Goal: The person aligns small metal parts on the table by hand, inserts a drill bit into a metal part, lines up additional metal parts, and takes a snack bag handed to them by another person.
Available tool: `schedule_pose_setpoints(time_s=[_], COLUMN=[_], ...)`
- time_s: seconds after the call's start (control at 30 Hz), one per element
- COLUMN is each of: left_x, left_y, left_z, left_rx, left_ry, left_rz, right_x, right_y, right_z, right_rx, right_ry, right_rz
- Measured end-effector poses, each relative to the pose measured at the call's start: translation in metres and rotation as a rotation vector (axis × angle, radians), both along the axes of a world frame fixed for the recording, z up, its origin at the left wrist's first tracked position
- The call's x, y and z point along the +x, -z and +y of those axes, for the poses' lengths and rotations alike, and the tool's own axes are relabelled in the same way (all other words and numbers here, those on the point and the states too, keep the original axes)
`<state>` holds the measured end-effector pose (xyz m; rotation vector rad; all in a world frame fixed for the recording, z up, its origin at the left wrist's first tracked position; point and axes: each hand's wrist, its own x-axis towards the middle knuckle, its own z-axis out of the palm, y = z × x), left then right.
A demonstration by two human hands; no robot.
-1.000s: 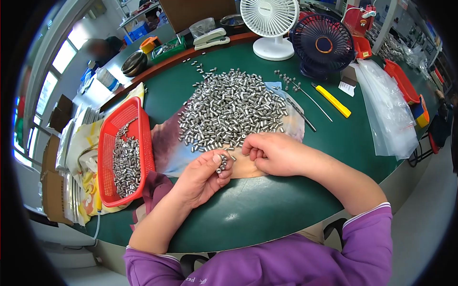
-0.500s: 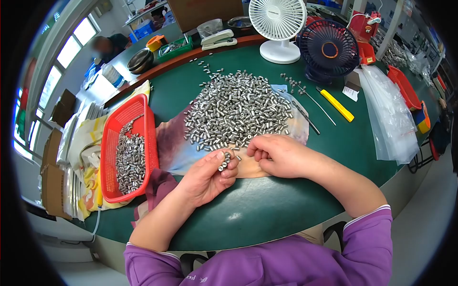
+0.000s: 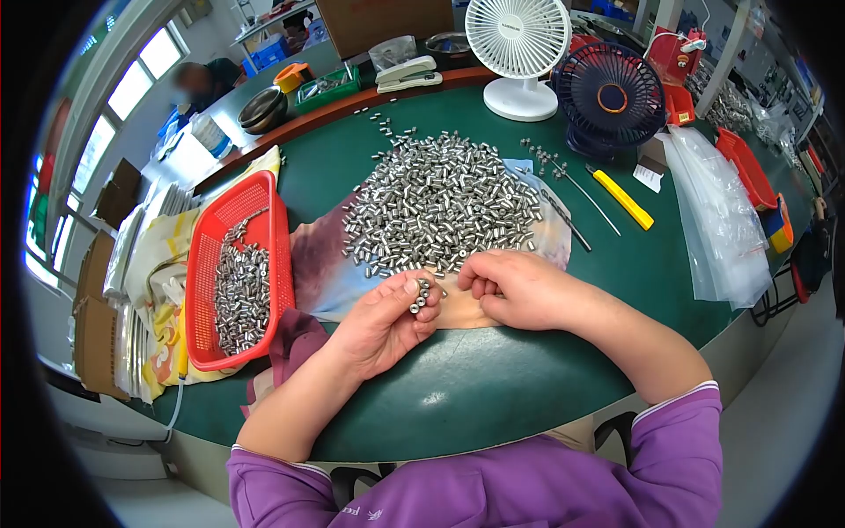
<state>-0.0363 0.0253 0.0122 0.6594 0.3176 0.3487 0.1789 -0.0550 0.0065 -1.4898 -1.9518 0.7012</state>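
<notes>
Several small metal cylinders (image 3: 419, 297) are held between the thumb and fingers of my left hand (image 3: 383, 324). My right hand (image 3: 515, 286) is beside it, at the near edge of the heap, with fingers curled in; what they hold, if anything, is hidden. A large heap of shiny metal cylinders (image 3: 440, 202) lies just beyond both hands on a multicoloured cloth (image 3: 319, 264). On the left, a red plastic basket (image 3: 201, 290) contains more of these cylinders.
A white fan (image 3: 519, 97) and a dark fan (image 3: 607, 92) stand at the back. Right of the heap lie a yellow cutter (image 3: 623, 199), a thin metal rod (image 3: 591, 202) and clear plastic bags (image 3: 717, 220). Another person (image 3: 198, 84) is at the far left.
The view has shifted slightly. Both hands keep nearly the same pose, and the cylinders in my left hand are turned a little.
</notes>
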Motion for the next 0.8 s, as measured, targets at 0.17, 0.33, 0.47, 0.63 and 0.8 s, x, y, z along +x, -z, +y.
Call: schedule_pose_setpoints(time_s=[0.17, 0.33, 0.47, 0.63, 0.8], left_x=[-0.002, -0.028, -0.068, -0.089, -0.039], left_y=[-0.001, -0.049, -0.081, -0.078, -0.053], left_z=[0.004, 0.025, 0.058, 0.071, 0.040], left_rx=[0.055, 1.190, 2.035, 2.037, 1.982], left_ry=[-0.009, -0.517, -1.041, -0.997, -0.617], left_rz=[-0.001, 0.500, 1.049, 1.406, 0.905], right_x=[-0.001, 0.000, -0.002, -0.004, -0.010], right_y=[-0.002, 0.001, -0.002, -0.005, -0.001], right_z=[-0.001, 0.000, 0.000, -0.002, -0.002], right_rx=[0.008, 0.023, -0.002, -0.015, 0.087], right_ry=[0.002, -0.012, -0.002, 0.018, 0.045], right_rz=[-0.002, -0.017, -0.032, -0.018, -0.064])
